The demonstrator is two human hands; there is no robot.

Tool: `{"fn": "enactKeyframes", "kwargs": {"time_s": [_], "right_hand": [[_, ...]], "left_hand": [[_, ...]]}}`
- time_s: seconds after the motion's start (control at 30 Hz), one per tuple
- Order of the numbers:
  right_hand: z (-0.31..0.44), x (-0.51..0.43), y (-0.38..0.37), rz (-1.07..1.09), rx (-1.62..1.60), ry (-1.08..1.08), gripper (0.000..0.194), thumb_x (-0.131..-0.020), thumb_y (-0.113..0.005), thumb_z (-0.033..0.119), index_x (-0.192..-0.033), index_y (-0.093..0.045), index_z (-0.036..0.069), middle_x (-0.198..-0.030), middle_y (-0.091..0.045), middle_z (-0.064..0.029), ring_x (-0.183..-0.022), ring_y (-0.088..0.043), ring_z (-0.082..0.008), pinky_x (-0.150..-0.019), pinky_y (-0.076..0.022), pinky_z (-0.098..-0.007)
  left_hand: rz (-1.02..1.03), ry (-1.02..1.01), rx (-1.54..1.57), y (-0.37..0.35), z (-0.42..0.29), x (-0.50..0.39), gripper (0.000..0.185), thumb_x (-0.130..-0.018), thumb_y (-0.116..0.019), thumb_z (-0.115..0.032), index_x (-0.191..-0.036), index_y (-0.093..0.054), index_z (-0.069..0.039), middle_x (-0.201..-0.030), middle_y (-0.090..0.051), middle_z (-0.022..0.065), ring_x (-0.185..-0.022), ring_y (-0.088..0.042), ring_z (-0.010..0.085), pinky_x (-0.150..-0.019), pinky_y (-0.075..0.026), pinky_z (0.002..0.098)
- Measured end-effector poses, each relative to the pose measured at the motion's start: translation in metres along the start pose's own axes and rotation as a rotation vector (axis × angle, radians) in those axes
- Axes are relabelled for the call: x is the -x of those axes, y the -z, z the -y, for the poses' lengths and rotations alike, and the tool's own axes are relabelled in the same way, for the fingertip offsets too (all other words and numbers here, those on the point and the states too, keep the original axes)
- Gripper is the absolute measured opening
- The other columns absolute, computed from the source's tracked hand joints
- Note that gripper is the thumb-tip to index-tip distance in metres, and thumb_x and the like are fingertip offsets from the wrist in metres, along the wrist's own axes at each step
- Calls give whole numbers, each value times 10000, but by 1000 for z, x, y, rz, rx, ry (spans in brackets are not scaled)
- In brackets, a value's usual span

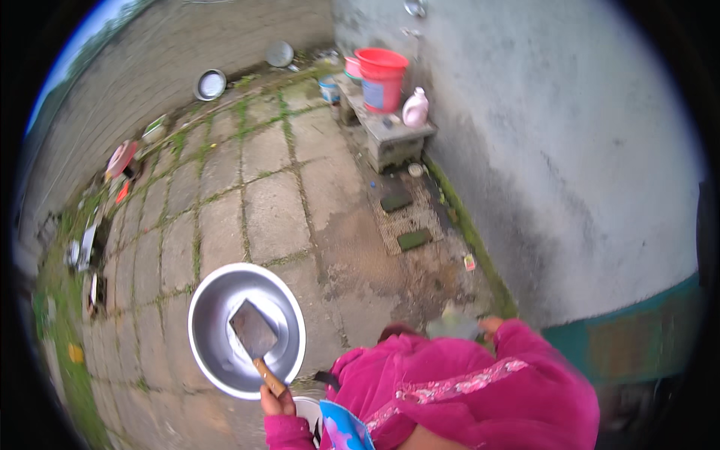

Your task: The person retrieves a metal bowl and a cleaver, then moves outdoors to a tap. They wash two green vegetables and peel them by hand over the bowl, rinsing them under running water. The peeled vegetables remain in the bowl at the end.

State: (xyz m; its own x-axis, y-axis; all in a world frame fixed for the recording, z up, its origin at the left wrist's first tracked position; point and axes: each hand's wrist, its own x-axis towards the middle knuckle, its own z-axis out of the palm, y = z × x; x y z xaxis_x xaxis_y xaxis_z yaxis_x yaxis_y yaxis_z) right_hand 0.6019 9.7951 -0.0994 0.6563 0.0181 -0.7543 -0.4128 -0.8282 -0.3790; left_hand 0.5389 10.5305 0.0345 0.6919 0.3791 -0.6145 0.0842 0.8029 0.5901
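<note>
My left hand (278,402) is closed on the wooden handle of a cleaver (253,332), whose broad dark blade is over the inside of a shiny metal basin (208,315). The basin's near rim is beside my fingers; whether they grip it too, I cannot tell. Off to the right, my right hand (490,326) is at the end of a pale translucent item (454,326), perhaps a plastic bag, and appears to hold it; both are blurred. A white container (306,409) and a blue patterned item (343,427) show between my left sleeve and my magenta clothing.
Paving slabs (275,214) run to a low concrete bench (399,132) bearing a red bucket (383,79) and a pink bottle (415,108). Two dark blocks lie on a mat (408,219) by the grey wall (562,140). Another metal basin (210,85) leans at the far wall.
</note>
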Motion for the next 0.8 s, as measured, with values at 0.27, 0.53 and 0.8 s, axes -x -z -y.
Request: {"fn": "enactKeyframes", "kwargs": {"time_s": [0.27, 0.53, 0.8], "right_hand": [[247, -103, 110, -170, -1258, -214, 224, -940, -571, 373, -946, -626, 155, -732, -589, 14, -555, -513, -95, -452, -437, -252], [408, -245, 317, -167, -1461, -118, 169, -949, -583, 331, -945, -587, 162, -800, -609, 27, -607, -545, -84, -473, -451, -220], [549, -400, 531, -425, -1855, 154, 172, -913, -647, 287, -923, -571, 133, -754, -583, 3, -583, -534, -116, -477, -465, -237]], "left_hand": [[-36, 57, 31, -232, -41, -206, 152, -918, -532, -152, -1009, -555, -33, -953, -632, 43, -856, -638, 171, -774, -554, 299], [63, 100, 9, -362, -78, -353, 117, -906, -497, -132, -963, -558, -49, -903, -622, 26, -795, -614, 155, -704, -522, 304], [73, 17, -333, -493, -127, -572, 119, -914, -506, -167, -934, -569, -68, -871, -597, 12, -794, -589, 142, -674, -498, 290]]}}
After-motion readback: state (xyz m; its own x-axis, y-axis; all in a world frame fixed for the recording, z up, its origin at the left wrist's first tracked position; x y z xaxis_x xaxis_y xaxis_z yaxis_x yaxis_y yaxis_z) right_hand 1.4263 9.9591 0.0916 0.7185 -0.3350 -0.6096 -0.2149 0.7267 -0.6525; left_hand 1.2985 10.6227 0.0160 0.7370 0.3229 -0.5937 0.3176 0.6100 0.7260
